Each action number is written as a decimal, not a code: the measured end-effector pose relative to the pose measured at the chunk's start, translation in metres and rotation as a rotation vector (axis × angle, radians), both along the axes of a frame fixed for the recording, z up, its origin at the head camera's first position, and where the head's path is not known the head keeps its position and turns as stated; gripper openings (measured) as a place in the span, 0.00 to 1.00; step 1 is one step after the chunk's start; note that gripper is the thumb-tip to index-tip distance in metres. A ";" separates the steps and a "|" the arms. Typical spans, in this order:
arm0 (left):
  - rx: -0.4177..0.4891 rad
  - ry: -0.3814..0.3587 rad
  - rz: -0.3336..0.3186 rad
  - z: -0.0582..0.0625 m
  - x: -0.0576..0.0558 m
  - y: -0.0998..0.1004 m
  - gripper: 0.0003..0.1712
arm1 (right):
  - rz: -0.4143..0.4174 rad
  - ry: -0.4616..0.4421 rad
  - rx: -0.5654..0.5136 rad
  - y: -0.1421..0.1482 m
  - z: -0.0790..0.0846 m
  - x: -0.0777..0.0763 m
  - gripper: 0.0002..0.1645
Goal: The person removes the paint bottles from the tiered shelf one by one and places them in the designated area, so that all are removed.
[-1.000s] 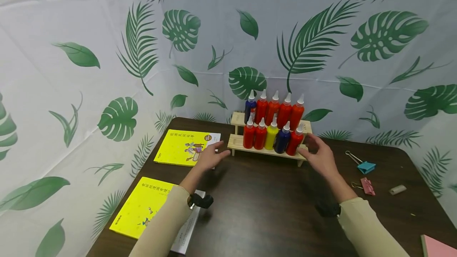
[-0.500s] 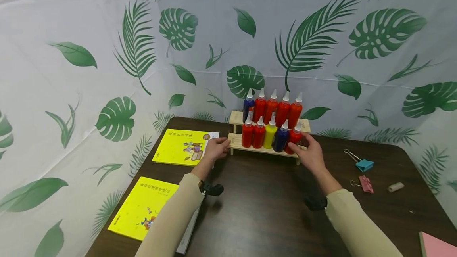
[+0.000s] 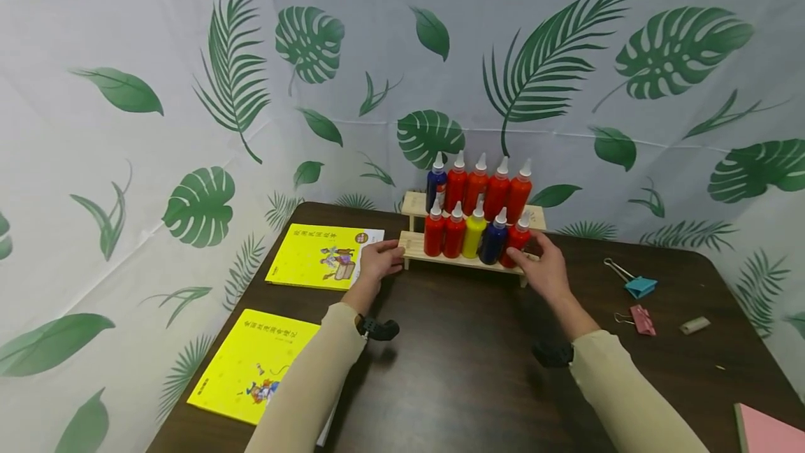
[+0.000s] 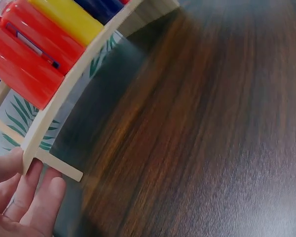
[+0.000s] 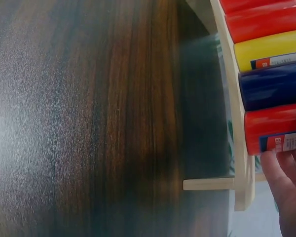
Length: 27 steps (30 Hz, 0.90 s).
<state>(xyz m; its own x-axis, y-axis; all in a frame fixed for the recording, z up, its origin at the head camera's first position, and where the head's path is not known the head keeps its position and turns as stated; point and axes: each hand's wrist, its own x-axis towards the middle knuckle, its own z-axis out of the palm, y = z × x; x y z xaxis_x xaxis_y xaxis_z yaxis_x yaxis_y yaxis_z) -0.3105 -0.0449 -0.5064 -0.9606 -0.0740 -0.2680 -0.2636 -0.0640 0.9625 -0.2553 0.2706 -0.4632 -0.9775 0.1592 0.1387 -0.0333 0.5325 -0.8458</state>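
A two-tier wooden rack (image 3: 415, 246) stands on the table by the back cloth, with squeeze bottles upright in two rows. My left hand (image 3: 377, 264) pinches the left end of its lower shelf, thumb above and fingers beneath, as the left wrist view shows. At the other end, my right hand (image 3: 548, 272) grips the rightmost red bottle (image 5: 271, 126) of the front row, which sits on the lower shelf. Beside that bottle are a dark blue bottle (image 3: 493, 242) and a yellow bottle (image 3: 474, 236). The right thumb is mostly cut off in the right wrist view.
Two yellow books, one upper (image 3: 308, 257) and one lower (image 3: 239, 369), lie at the left; my left sleeve partly covers the lower one. Toward the right are a blue binder clip (image 3: 641, 287), a pink binder clip (image 3: 643, 320), a small pale piece (image 3: 694, 326) and a pink pad (image 3: 770, 432).
Both hands have moved in from beside the rack. The left has taken hold of the lower shelf's end, the right of the rightmost front red bottle. The head view has shifted slightly.
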 end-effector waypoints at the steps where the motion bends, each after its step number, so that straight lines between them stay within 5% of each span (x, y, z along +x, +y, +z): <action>1: -0.001 -0.001 -0.004 0.000 0.000 0.000 0.18 | -0.004 0.002 -0.001 0.000 0.000 0.000 0.36; 13: -0.043 -0.035 -0.028 0.002 -0.003 -0.003 0.18 | -0.068 0.086 -0.004 0.020 -0.001 0.018 0.35; 23: -0.067 -0.066 -0.053 0.006 -0.002 -0.003 0.19 | -0.374 0.116 -0.037 0.056 -0.009 0.066 0.33; 27: -0.078 -0.085 -0.069 0.007 -0.003 -0.004 0.20 | -0.411 0.075 -0.019 0.066 -0.020 0.078 0.34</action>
<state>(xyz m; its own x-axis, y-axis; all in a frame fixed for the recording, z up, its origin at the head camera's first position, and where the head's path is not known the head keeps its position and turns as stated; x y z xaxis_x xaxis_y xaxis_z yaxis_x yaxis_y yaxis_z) -0.3136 -0.0492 -0.4993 -0.9381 -0.0327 -0.3448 -0.3457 0.0317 0.9378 -0.1772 0.3370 -0.4835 -0.8194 0.5371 0.2003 0.1167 0.4984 -0.8591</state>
